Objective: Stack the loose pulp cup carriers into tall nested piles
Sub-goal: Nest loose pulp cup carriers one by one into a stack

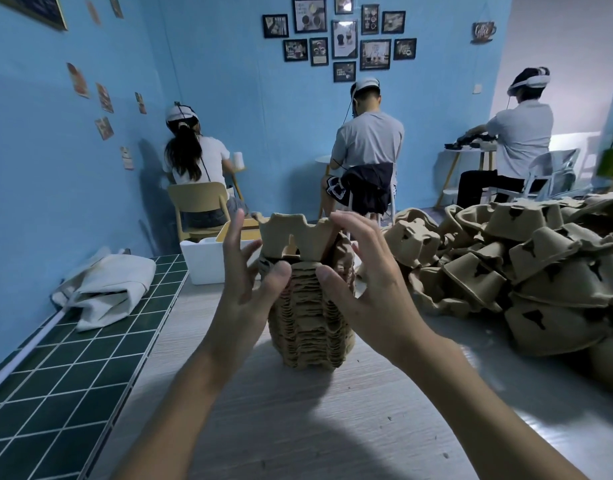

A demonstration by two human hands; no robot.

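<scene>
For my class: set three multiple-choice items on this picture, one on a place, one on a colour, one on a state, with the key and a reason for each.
1. Where is the heap of loose carriers relative to the nested pile?
A. right of it
B. left of it
C. on top of it

2. What colour is the tiled ledge?
A. red
B. yellow
C. dark green

3. How does the top carrier sit?
A. pressed flush into the pile
B. raised above the pile, not yet pushed down
C. lying on the floor

Key: 1 A, the heap fills the right side of the view; 2 C, its tiles are dark green with pale grout; 3 B, its cups stand clear above the packed layers.
</scene>
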